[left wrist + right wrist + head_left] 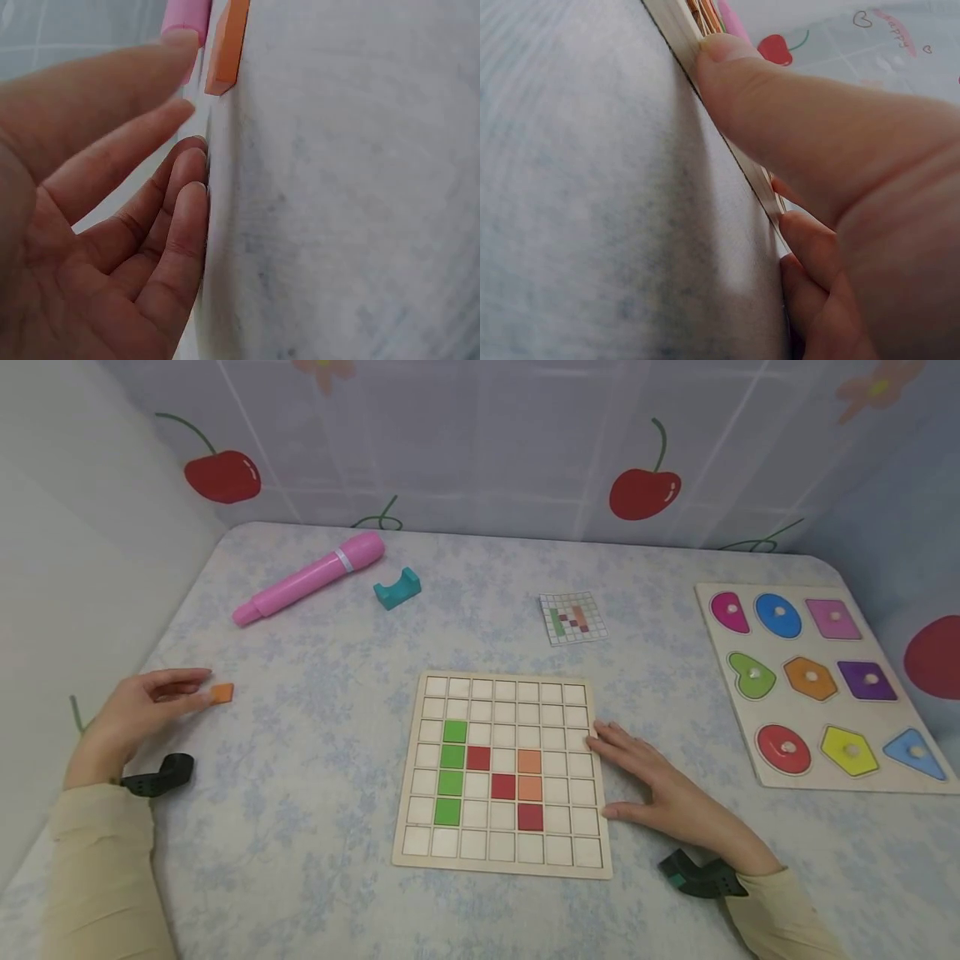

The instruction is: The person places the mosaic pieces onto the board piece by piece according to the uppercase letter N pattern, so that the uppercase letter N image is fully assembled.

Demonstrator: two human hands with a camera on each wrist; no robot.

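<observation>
A small orange square tile (222, 693) lies on the table at the left, with my left hand (153, 706) right beside it. In the left wrist view the thumb (180, 45) and forefinger are spread apart near the tile (227, 52), which is not between them. At the middle is a wooden grid board (502, 872) with several green tiles (450, 783) in a column, three red tiles (503, 787) on a diagonal and two orange tiles (529, 762). My right hand (671, 789) rests at the board's right edge, thumb (735, 82) and fingertips against its side.
A pattern card (573, 618) lies behind the board. At the back left are a pink wand-like stick (307, 581) and a teal curved block (397, 588). A knobbed shape puzzle (772, 718) lies at the right. A cherry-printed curtain (480, 452) hangs behind the table.
</observation>
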